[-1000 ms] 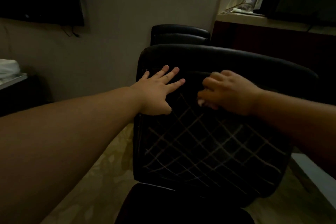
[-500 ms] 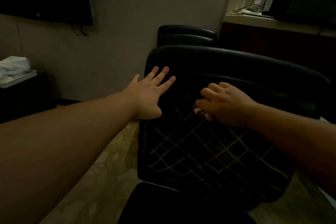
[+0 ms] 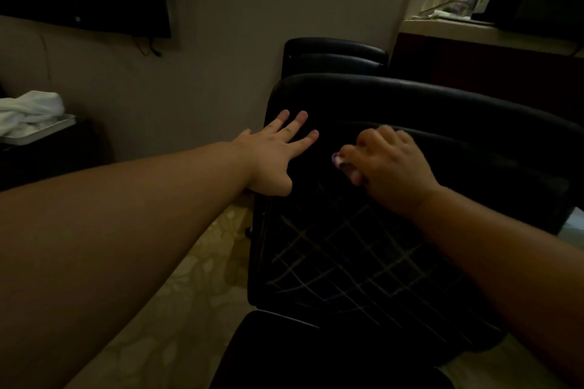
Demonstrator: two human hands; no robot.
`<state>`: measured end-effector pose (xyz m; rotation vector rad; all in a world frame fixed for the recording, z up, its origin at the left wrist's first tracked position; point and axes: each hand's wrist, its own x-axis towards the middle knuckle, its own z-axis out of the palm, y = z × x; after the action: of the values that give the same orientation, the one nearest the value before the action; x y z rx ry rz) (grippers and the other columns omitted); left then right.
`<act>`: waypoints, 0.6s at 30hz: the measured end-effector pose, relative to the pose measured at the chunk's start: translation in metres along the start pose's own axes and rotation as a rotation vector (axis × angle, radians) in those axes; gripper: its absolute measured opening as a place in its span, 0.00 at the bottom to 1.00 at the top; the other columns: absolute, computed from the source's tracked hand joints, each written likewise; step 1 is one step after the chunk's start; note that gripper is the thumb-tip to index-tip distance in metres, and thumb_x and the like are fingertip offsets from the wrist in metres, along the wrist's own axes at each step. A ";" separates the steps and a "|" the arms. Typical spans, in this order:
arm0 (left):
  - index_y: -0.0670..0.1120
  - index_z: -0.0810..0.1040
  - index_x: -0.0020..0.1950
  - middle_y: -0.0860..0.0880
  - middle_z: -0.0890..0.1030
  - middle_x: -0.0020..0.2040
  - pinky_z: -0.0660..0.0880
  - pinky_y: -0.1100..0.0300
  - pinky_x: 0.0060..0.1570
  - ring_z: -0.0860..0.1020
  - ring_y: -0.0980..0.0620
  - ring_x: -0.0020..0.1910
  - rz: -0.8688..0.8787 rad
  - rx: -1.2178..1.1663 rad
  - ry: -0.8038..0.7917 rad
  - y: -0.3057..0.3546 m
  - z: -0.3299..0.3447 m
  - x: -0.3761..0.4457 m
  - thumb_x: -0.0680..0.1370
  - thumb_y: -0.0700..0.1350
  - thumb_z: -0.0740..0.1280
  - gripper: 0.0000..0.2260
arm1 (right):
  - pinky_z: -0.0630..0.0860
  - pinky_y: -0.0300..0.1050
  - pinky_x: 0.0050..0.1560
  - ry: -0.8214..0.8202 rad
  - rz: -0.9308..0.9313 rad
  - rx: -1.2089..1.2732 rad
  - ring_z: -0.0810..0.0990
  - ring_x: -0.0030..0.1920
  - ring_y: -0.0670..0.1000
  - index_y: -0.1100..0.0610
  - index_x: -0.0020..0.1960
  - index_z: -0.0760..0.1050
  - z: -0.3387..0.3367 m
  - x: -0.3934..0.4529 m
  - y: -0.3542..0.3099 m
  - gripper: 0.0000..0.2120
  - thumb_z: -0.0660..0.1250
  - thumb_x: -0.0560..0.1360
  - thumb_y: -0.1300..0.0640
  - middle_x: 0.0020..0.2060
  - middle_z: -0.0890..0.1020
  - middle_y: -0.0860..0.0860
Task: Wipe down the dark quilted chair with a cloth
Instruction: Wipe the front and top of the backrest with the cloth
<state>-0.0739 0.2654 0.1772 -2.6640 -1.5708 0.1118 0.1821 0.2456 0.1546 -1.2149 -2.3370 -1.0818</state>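
My right hand point(image 3: 390, 167) slid the bunched cloth point(image 3: 344, 167) toward twelve o'clock; left hand point(image 3: 275, 158) flat, bracing the chair point(image 3: 363, 262). I'd press evenly.

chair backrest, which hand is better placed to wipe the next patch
Right. The right hand already grips the cloth against the quilted chair backrest; the left hand lies flat on it, bracing, with no cloth.

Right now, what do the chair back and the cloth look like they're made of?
Chair back: seemingly dark leather or faux leather, slight sheen along its top edge, pale diamond stitching. Cloth under the right hand: pale, soft-looking fabric, mostly hidden, so uncertain.
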 end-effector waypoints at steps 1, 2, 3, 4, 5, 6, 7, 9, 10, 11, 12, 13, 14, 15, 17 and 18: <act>0.63 0.34 0.81 0.56 0.26 0.79 0.51 0.32 0.76 0.29 0.50 0.79 0.001 -0.004 -0.001 -0.001 0.000 0.000 0.75 0.53 0.67 0.47 | 0.72 0.54 0.47 0.043 0.087 0.013 0.75 0.49 0.60 0.51 0.60 0.78 -0.002 0.006 -0.004 0.15 0.69 0.75 0.50 0.52 0.76 0.56; 0.63 0.34 0.81 0.56 0.26 0.79 0.52 0.32 0.76 0.29 0.50 0.79 0.001 -0.006 -0.003 -0.002 0.000 0.000 0.75 0.53 0.67 0.47 | 0.71 0.54 0.48 0.063 0.144 0.020 0.74 0.49 0.60 0.51 0.60 0.77 -0.003 0.010 -0.008 0.15 0.68 0.75 0.50 0.52 0.76 0.56; 0.63 0.34 0.81 0.56 0.26 0.79 0.52 0.33 0.77 0.29 0.50 0.79 -0.001 -0.007 -0.005 -0.002 0.000 -0.001 0.74 0.52 0.67 0.47 | 0.71 0.55 0.49 0.059 0.165 0.018 0.74 0.50 0.60 0.51 0.60 0.77 -0.002 0.013 -0.012 0.15 0.68 0.75 0.50 0.53 0.76 0.56; 0.63 0.34 0.81 0.56 0.26 0.79 0.52 0.33 0.77 0.29 0.50 0.79 -0.003 -0.007 -0.006 -0.002 0.001 -0.002 0.74 0.52 0.67 0.48 | 0.72 0.55 0.49 0.045 0.151 0.015 0.74 0.50 0.61 0.51 0.60 0.77 -0.002 0.013 -0.015 0.16 0.67 0.74 0.50 0.53 0.76 0.56; 0.63 0.34 0.81 0.56 0.26 0.79 0.53 0.33 0.77 0.29 0.50 0.79 -0.004 -0.007 -0.005 -0.002 0.001 -0.003 0.74 0.51 0.67 0.48 | 0.72 0.55 0.49 0.027 0.106 0.014 0.74 0.50 0.61 0.52 0.60 0.78 -0.001 0.012 -0.016 0.17 0.67 0.73 0.50 0.54 0.76 0.56; 0.63 0.34 0.81 0.56 0.26 0.79 0.53 0.34 0.77 0.29 0.50 0.79 -0.004 -0.007 -0.004 -0.001 0.001 -0.003 0.74 0.51 0.67 0.48 | 0.73 0.55 0.48 0.005 0.030 0.010 0.75 0.50 0.61 0.52 0.60 0.78 0.000 0.010 -0.015 0.17 0.67 0.72 0.50 0.54 0.77 0.56; 0.63 0.35 0.81 0.55 0.26 0.79 0.54 0.34 0.77 0.29 0.49 0.79 -0.004 -0.006 -0.006 0.000 0.001 -0.004 0.74 0.50 0.67 0.48 | 0.74 0.55 0.47 -0.036 -0.078 -0.007 0.75 0.50 0.60 0.52 0.60 0.78 0.000 0.008 -0.015 0.18 0.68 0.72 0.49 0.54 0.77 0.55; 0.62 0.34 0.81 0.55 0.26 0.79 0.54 0.34 0.77 0.29 0.49 0.79 -0.009 -0.010 -0.020 0.002 -0.001 -0.004 0.74 0.48 0.67 0.48 | 0.74 0.54 0.46 -0.163 -0.344 -0.093 0.75 0.50 0.59 0.52 0.60 0.77 -0.001 0.007 -0.014 0.18 0.68 0.72 0.47 0.54 0.77 0.55; 0.62 0.34 0.81 0.55 0.25 0.79 0.53 0.34 0.77 0.29 0.49 0.79 -0.016 -0.013 -0.024 0.003 -0.002 -0.004 0.74 0.47 0.67 0.48 | 0.74 0.54 0.45 -0.218 -0.462 -0.148 0.75 0.50 0.58 0.52 0.59 0.77 -0.005 0.012 -0.012 0.17 0.68 0.73 0.46 0.54 0.77 0.54; 0.62 0.34 0.81 0.55 0.25 0.79 0.54 0.34 0.77 0.29 0.49 0.79 -0.021 -0.014 -0.028 0.004 -0.003 -0.005 0.74 0.47 0.67 0.48 | 0.74 0.53 0.46 -0.248 -0.548 -0.201 0.75 0.51 0.58 0.51 0.59 0.77 -0.010 0.020 -0.011 0.17 0.67 0.74 0.45 0.55 0.77 0.53; 0.62 0.34 0.81 0.55 0.25 0.79 0.54 0.34 0.77 0.29 0.49 0.79 -0.024 -0.012 -0.032 0.005 -0.004 -0.005 0.74 0.46 0.67 0.48 | 0.74 0.53 0.46 -0.252 -0.592 -0.245 0.76 0.52 0.58 0.50 0.59 0.77 -0.016 0.029 -0.010 0.16 0.65 0.75 0.44 0.55 0.77 0.53; 0.62 0.34 0.81 0.55 0.25 0.79 0.56 0.35 0.77 0.29 0.48 0.80 -0.027 -0.007 -0.032 0.006 -0.004 -0.006 0.74 0.46 0.67 0.48 | 0.74 0.53 0.47 -0.229 -0.585 -0.268 0.76 0.52 0.58 0.51 0.59 0.77 -0.021 0.037 -0.011 0.16 0.64 0.77 0.43 0.56 0.77 0.54; 0.61 0.35 0.81 0.55 0.25 0.79 0.57 0.36 0.76 0.30 0.48 0.80 -0.028 -0.004 -0.029 0.006 -0.004 -0.007 0.74 0.46 0.67 0.48 | 0.74 0.53 0.48 -0.205 -0.523 -0.271 0.76 0.53 0.58 0.51 0.61 0.76 -0.025 0.044 -0.013 0.16 0.62 0.78 0.43 0.57 0.77 0.54; 0.61 0.35 0.81 0.55 0.25 0.79 0.58 0.36 0.76 0.30 0.48 0.80 -0.027 -0.006 -0.024 0.006 -0.003 -0.007 0.74 0.46 0.67 0.48 | 0.74 0.53 0.49 -0.192 -0.427 -0.271 0.76 0.54 0.58 0.51 0.63 0.74 -0.027 0.049 -0.017 0.18 0.62 0.79 0.44 0.59 0.76 0.55; 0.61 0.34 0.81 0.55 0.25 0.79 0.61 0.37 0.75 0.30 0.48 0.80 -0.029 -0.009 -0.015 0.005 -0.002 -0.008 0.74 0.46 0.68 0.49 | 0.73 0.53 0.50 -0.187 -0.263 -0.262 0.74 0.56 0.58 0.51 0.66 0.71 -0.025 0.051 -0.027 0.20 0.63 0.77 0.44 0.61 0.74 0.55; 0.61 0.34 0.81 0.55 0.25 0.79 0.62 0.37 0.75 0.30 0.49 0.80 -0.032 -0.005 -0.014 0.004 0.000 -0.009 0.74 0.46 0.68 0.49 | 0.74 0.54 0.50 -0.198 -0.217 -0.225 0.74 0.55 0.58 0.51 0.65 0.72 -0.023 0.049 -0.033 0.20 0.65 0.76 0.45 0.61 0.74 0.55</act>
<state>-0.0745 0.2557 0.1777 -2.6466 -1.6187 0.1260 0.1248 0.2454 0.1811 -1.2137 -2.6024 -1.3864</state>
